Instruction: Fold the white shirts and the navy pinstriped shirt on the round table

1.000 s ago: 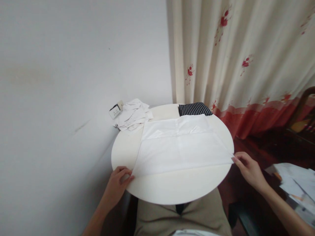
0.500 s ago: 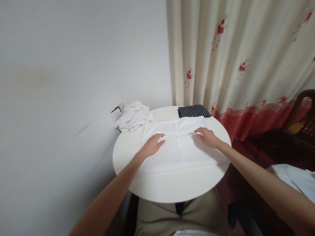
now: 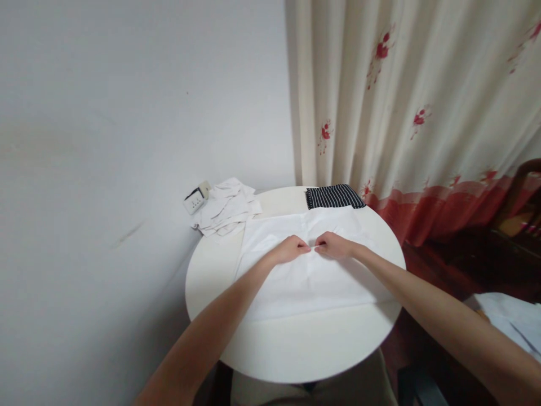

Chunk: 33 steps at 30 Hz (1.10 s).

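A white cloth [image 3: 313, 287] lies spread flat over the round white table [image 3: 296, 355], with a crease running down its middle. Near that crease my left hand [image 3: 291, 248] pinches a bit of the cloth between thumb and fingers. My right hand [image 3: 333, 246] pinches it just to the right, the fingertips of both hands almost meeting. A small raised fold of fabric shows between them. What kind of cloth item it is, I cannot tell.
Crumpled white cloths [image 3: 230, 206] lie at the table's back left, beside a white socket block [image 3: 195, 199] at the wall. A folded black-and-white striped cloth [image 3: 335, 197] rests at the back edge. Curtains [image 3: 350, 101] hang behind; white fabric [image 3: 507, 316] sits low at right.
Both hands have come together from the sides to the cloth's middle, and their fingers have closed on it. The view has shifted slightly.
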Each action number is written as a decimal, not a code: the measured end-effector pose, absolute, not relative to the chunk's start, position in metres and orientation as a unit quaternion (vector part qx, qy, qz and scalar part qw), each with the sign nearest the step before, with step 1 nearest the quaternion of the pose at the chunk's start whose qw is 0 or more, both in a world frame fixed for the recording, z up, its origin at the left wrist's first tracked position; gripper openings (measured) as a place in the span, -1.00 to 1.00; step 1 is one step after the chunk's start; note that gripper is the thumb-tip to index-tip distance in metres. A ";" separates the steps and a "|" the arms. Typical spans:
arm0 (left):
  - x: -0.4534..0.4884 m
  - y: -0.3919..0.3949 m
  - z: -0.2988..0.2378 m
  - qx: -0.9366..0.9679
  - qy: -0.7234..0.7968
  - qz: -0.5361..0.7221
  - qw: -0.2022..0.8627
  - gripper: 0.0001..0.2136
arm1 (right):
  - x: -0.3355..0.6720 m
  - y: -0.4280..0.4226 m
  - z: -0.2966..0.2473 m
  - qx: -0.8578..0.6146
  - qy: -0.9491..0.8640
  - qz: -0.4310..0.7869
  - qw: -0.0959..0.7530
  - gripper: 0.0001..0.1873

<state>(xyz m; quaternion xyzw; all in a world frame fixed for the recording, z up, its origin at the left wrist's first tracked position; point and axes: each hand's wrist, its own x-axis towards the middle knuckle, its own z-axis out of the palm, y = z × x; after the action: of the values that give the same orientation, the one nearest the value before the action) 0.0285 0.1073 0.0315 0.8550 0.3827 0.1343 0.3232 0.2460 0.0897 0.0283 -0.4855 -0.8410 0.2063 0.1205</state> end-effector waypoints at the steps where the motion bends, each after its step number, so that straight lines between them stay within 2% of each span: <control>1: 0.029 0.107 0.033 0.861 0.384 0.120 0.311 -0.61 | 0.245 0.090 0.030 -0.491 -0.840 0.202 0.109 -0.74; 6: 0.029 0.094 0.027 0.864 0.432 0.118 0.229 -0.81 | 0.241 0.082 0.029 -0.544 -0.821 0.152 0.084 -0.75; 10: 0.014 0.081 0.020 0.850 0.495 0.123 0.127 -0.78 | 0.254 0.073 0.026 -0.576 -0.810 0.094 0.062 -0.70; 15: -0.026 0.076 0.017 0.863 0.486 0.130 0.049 -0.74 | 0.297 0.067 0.024 -0.629 -0.776 0.022 0.035 -0.69; 20: -0.068 0.076 0.022 0.829 0.556 0.060 0.014 -0.73 | 0.335 0.062 0.022 -0.652 -0.758 0.001 0.022 -0.64; 25: -0.082 0.075 0.030 0.781 0.624 -0.011 0.006 -0.69 | 0.354 0.062 0.024 -0.693 -0.720 0.036 -0.005 -0.63; 30: -0.081 0.071 0.026 0.769 0.639 -0.020 -0.014 -0.67 | 0.356 0.059 0.026 -0.734 -0.676 0.068 -0.007 -0.56; 33: -0.077 0.065 0.026 0.758 0.647 0.015 -0.083 -0.68 | 0.343 0.051 0.032 -0.763 -0.646 -0.008 0.005 -0.55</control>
<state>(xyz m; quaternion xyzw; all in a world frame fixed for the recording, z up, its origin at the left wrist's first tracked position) -0.0768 0.0649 0.0256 0.7580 0.6468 0.0154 -0.0829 0.3430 0.0507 0.0320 -0.7631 -0.6463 -0.0082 0.0053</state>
